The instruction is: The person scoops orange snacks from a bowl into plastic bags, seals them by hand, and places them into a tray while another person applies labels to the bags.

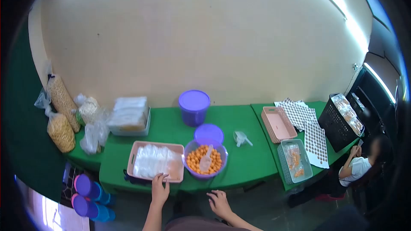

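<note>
Have left hand [160,189] at the near rim of pink tray [175,175], with fingers partly spread and reaching over the edge beside the clear bags [152,162]. Can't tell of any grip on rim or bags at this size. Hold nothing visible in right hand [220,204], half open, with fingers loosely bent, in front of the table's near edge and nearest to bowl [224,162].

Have the tray on green cloth [242,171] at the near edge, with the clear bags lying flat across its left and middle, and bare pink bottom at its right end. Find the bowl just to the right of the tray, filled with orange balls [193,159], with clear scoop [206,163] lying on top. See purple lid [209,134] just behind the bowl, and closed purple tub [194,109] farther back. Spot clear spoon [242,138] on the cloth to the right of the lid.

At back left, see box [142,131] piled with more bags, and large snack sacks [62,130] beyond. Below these, beside the table, find lidded jars [89,187]. To the right, see second pink tray [279,127], grey basket [290,177] with filled packets [294,160], patterned sheets [316,141] and black crate [336,126]. Notice seated person [358,169] at far right, with hands together near the crate
</note>
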Tool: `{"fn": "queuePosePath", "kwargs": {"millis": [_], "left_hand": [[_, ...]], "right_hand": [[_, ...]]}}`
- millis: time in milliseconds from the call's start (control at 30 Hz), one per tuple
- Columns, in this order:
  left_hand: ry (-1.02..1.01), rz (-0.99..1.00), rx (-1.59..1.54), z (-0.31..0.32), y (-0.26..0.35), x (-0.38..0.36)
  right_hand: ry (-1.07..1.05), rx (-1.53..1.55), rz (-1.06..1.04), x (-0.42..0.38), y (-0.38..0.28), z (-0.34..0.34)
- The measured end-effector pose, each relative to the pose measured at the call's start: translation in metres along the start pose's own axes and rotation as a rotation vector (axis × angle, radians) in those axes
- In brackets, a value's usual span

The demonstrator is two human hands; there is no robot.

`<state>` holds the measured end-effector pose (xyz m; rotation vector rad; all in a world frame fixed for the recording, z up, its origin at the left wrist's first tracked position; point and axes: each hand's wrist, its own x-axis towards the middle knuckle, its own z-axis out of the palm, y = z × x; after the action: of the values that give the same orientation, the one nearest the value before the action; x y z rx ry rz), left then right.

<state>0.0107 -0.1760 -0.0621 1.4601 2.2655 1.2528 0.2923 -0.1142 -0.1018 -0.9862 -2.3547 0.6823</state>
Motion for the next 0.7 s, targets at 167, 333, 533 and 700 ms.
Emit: {"fn": "queuePosePath", "kwargs": {"millis": [167, 333, 533, 700], "left_hand": [[-0.213, -0.047, 0.353, -0.015, -0.073, 0.028], [-0.327, 0.007, 0.390, -0.033, -0.122, 0.058], [-0.388, 0.033, 0.390, -0.050, -0.153, 0.091], [-0.507, 0.128, 0.357, -0.031, -0.147, 0.094]], "right_hand": [[-0.117, 0.175, -0.118, 0.077, -0.050, 0.051], [-0.142, 0.134, -0.113, 0.131, -0.089, 0.117], [-0.140, -0.223, -0.090, 0.143, -0.088, 0.153], [-0.014, -0.192, -0.006, 0.153, -0.092, 0.159]]}}
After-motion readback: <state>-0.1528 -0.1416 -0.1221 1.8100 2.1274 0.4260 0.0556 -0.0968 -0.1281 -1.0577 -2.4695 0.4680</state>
